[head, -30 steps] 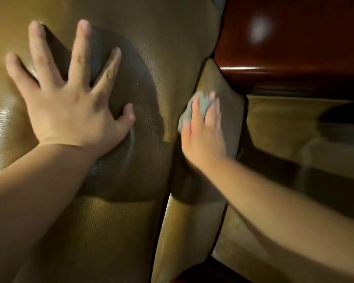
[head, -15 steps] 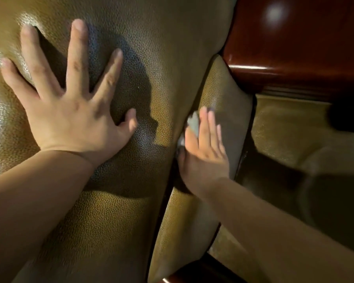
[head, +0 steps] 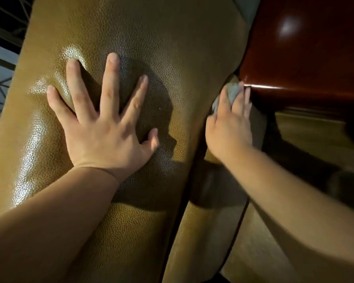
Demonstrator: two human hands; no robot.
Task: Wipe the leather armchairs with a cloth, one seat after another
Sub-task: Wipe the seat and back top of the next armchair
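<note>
Presently, item one: my left hand, fingers spread wide and straight, palm flat on the tan leather cushion. The leather dents under the fingers, and the grain shines where light falls to the left of my wrist. The hand holds nothing.

Item two: my right hand, fingers laid fairly straight over a small grey cloth. The cloth is pressed against the narrower leather side panel that runs beside the main cushion, with a dark seam between the two. Grey fabric shows between and above my fingers and at the left edge of the hand; the rest is hidden under my palm. My fingertips lie right at the top of that panel, just beside the polished wood.

Item three: a glossy red-brown wooden armrest, upper right, with a bright spot of reflected light and a thin highlight along its edge.

Item four: another tan leather surface in shadow below the wood, on the right.

Item five: dark metal bars at the far left edge, behind the chair.
</note>
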